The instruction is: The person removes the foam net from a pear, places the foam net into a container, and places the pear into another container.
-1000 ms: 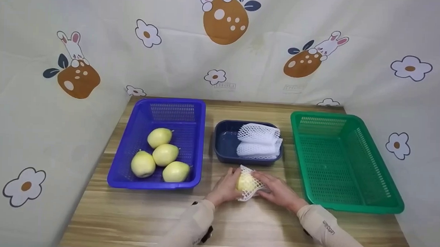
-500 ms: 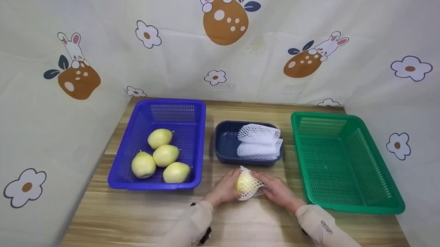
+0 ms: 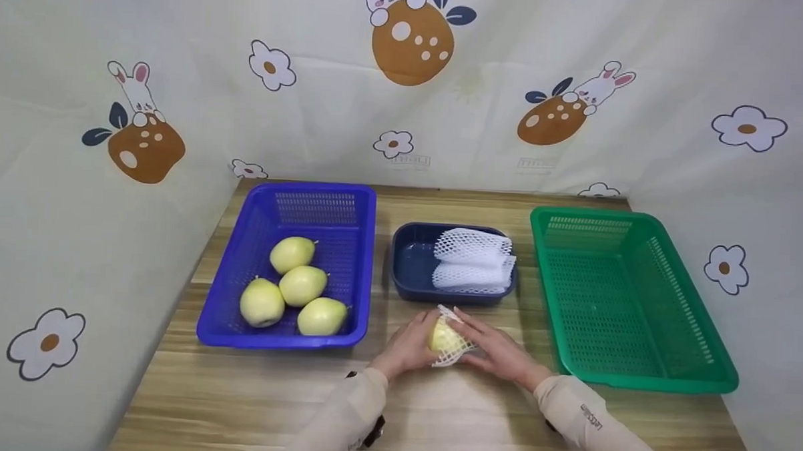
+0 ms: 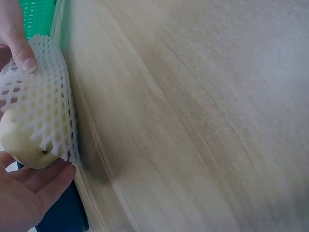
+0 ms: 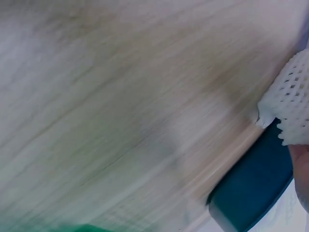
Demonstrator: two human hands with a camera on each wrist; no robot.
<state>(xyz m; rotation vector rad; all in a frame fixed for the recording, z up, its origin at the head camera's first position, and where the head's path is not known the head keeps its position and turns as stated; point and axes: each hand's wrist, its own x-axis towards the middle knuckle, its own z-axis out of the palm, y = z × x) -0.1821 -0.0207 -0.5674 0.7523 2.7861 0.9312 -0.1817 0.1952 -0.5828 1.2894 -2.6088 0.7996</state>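
Note:
A pale yellow pear is partly inside a white foam net sleeve, close over the table in front of the navy tray. My left hand holds the pear from the left; in the left wrist view its fingers curl under the bare end, where a dark spot shows. From the other side, my right hand grips the sleeve, with its thumb on the mesh. The right wrist view catches just the loose end of the net and part of a finger.
A blue basket with several pears stands at the left. Behind the hands, the navy tray holds folded foam nets. On the right is a green basket. A patterned cloth hangs behind the table.
My right hand has shifted left, and its fingers now reach farther over the net and pear. The left hand stays nearly still around the pear.

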